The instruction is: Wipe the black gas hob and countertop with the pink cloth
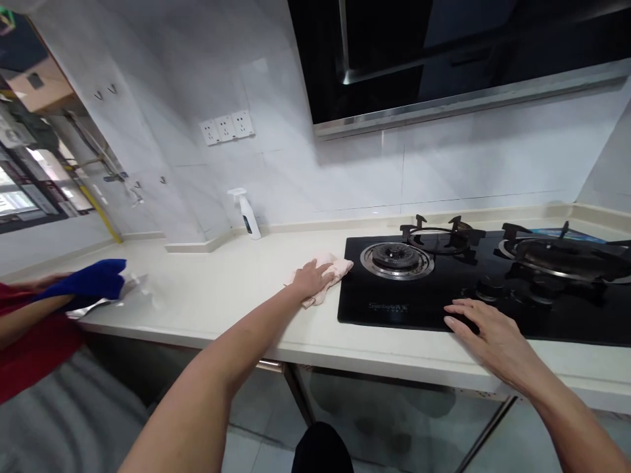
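Note:
My left hand [311, 278] presses down on a pale pink cloth [333, 270] lying on the cream countertop [221, 289], just left of the black glass gas hob [394, 309]. Its fingers curl over the cloth. My right hand [486, 328] lies flat on the hob's front edge with fingers stretched out and holds nothing. A round burner [397, 258] sits behind the cloth on the hob, with a loose pan support [441, 235] beyond it.
A white spray bottle [245, 213] stands at the wall. Another person in a red top at the far left holds a blue cloth [89, 279] over the counter. A second burner [562, 249] lies right. A dark extractor hood [458, 52] hangs overhead. Sockets [227, 126] are on the wall.

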